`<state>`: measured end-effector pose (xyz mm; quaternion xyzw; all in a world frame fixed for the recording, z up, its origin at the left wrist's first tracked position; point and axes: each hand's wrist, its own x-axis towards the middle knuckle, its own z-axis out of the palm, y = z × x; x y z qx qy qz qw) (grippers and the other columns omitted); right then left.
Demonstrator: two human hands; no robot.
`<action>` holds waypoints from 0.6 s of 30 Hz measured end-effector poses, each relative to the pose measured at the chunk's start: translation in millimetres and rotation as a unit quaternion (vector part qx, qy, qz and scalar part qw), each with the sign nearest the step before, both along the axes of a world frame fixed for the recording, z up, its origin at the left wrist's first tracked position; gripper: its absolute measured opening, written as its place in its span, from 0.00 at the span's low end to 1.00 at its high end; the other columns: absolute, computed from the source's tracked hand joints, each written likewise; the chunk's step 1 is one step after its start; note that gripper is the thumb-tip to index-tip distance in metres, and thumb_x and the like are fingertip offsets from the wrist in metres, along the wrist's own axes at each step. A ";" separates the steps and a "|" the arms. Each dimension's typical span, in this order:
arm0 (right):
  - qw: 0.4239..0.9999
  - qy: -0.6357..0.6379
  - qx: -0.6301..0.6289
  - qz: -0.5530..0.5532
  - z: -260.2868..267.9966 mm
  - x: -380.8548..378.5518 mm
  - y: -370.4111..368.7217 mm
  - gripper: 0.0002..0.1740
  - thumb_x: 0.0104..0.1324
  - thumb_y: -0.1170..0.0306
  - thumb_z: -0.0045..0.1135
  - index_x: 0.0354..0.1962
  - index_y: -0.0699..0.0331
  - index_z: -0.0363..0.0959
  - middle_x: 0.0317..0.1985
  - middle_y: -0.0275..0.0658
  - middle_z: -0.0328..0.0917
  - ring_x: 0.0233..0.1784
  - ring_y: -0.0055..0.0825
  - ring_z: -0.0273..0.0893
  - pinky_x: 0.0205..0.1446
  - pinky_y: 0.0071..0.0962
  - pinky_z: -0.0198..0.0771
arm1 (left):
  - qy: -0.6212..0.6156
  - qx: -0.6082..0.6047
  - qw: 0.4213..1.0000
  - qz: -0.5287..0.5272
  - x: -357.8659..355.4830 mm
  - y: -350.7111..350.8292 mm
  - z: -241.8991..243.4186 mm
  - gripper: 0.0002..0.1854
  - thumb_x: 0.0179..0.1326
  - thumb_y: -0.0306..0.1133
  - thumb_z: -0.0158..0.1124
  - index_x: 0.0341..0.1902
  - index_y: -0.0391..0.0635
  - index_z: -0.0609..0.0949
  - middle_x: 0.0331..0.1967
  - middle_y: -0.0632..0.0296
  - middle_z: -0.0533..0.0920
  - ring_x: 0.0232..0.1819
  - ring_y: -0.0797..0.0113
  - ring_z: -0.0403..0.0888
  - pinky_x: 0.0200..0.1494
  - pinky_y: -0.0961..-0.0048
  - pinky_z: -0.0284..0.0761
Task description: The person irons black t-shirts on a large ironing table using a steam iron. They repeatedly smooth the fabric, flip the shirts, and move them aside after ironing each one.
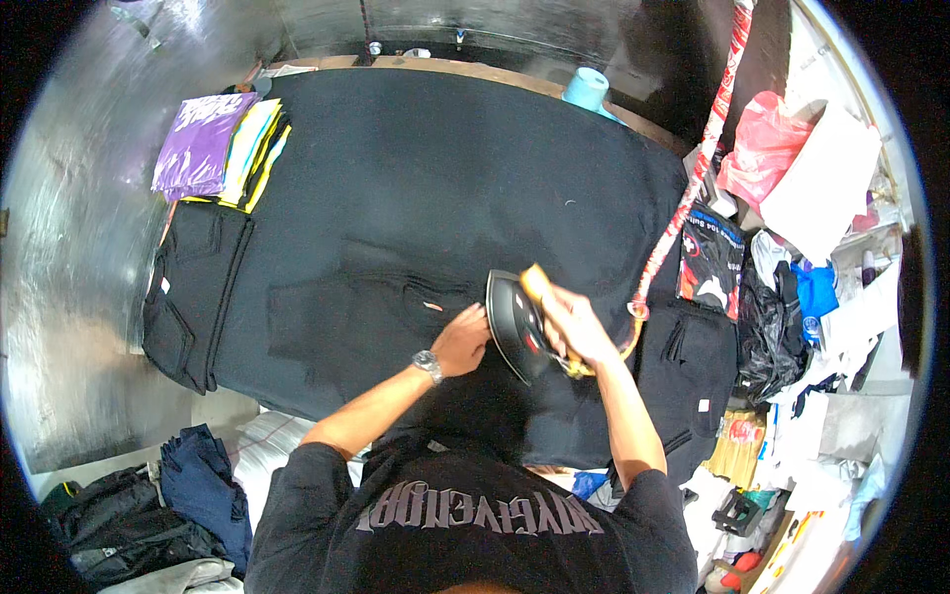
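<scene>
My right hand [577, 327] grips the yellow handle of a black clothes iron [512, 315], which is tipped up with its curved edge towards my left hand. My left hand [462, 343], with a metal watch at the wrist, rests on a dark garment [326, 319] with its fingertips close beside the iron. The garment lies on a table covered in black cloth [475, 148] and is hard to tell from it. Whether the iron touches the garment, I cannot tell. A cord wrapped in red and white material runs from above down to the right of the iron.
Folded black garments lie at the left edge [197, 297] and right edge [686, 371] of the table. Packaged purple clothing [204, 145] sits at the back left, and a light blue container [586, 87] at the back. Bags and papers crowd the right; dark clothes [204, 490] are heaped at lower left.
</scene>
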<state>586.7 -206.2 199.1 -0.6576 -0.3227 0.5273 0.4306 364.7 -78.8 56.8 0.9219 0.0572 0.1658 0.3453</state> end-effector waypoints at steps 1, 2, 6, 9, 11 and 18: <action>0.994 -0.102 -0.036 0.022 -5.5 -9.6 -14.2 0.38 0.75 0.47 0.58 0.63 0.75 0.70 0.17 0.31 0.73 0.16 0.19 0.72 0.18 0.25 0.66 | 0.003 0.060 0.998 0.009 -4.1 6.5 4.2 0.34 0.52 0.21 0.63 0.67 0.40 0.76 0.73 0.49 0.72 0.78 0.46 0.64 0.82 0.47 0.54; 0.981 -0.186 -0.007 0.047 -13.9 -18.8 -24.3 0.38 0.75 0.47 0.58 0.63 0.75 0.70 0.19 0.37 0.77 0.20 0.26 0.78 0.23 0.31 0.71 | 0.035 0.099 0.994 0.007 -3.9 17.2 6.9 0.36 0.52 0.24 0.67 0.69 0.41 0.75 0.76 0.52 0.69 0.81 0.50 0.58 0.83 0.46 0.50; 0.907 -0.378 -0.140 0.123 -50.6 -36.7 -41.0 0.33 0.72 0.41 0.57 0.47 0.68 0.81 0.39 0.59 0.85 0.46 0.60 0.85 0.49 0.53 0.78 | 0.195 0.199 0.958 -0.067 4.2 57.2 4.5 0.50 0.55 0.52 0.75 0.79 0.47 0.67 0.84 0.64 0.58 0.86 0.55 0.46 0.83 0.37 0.37; 0.914 -0.379 -0.137 0.045 -65.3 -37.7 -42.3 0.35 0.73 0.39 0.53 0.43 0.67 0.83 0.39 0.60 0.85 0.47 0.59 0.85 0.50 0.53 0.78 | 0.228 0.195 0.950 -0.091 9.9 67.2 -3.1 0.53 0.54 0.56 0.75 0.81 0.52 0.64 0.85 0.66 0.56 0.86 0.53 0.45 0.83 0.35 0.37; 0.917 -0.376 -0.130 0.027 -68.1 -39.6 -46.8 0.37 0.73 0.38 0.52 0.43 0.70 0.83 0.39 0.62 0.85 0.47 0.60 0.85 0.50 0.54 0.78 | 0.247 0.212 0.943 -0.075 10.4 60.8 -7.1 0.57 0.51 0.61 0.75 0.83 0.59 0.60 0.85 0.70 0.55 0.86 0.51 0.44 0.82 0.34 0.38; 0.944 -0.276 -0.119 -0.137 -65.8 -32.0 -74.2 0.38 0.73 0.38 0.54 0.36 0.72 0.82 0.30 0.62 0.84 0.38 0.59 0.85 0.42 0.51 0.75 | 0.302 0.202 0.930 -0.049 19.9 55.8 4.6 0.58 0.49 0.56 0.79 0.83 0.63 0.60 0.85 0.72 0.54 0.86 0.50 0.44 0.82 0.33 0.39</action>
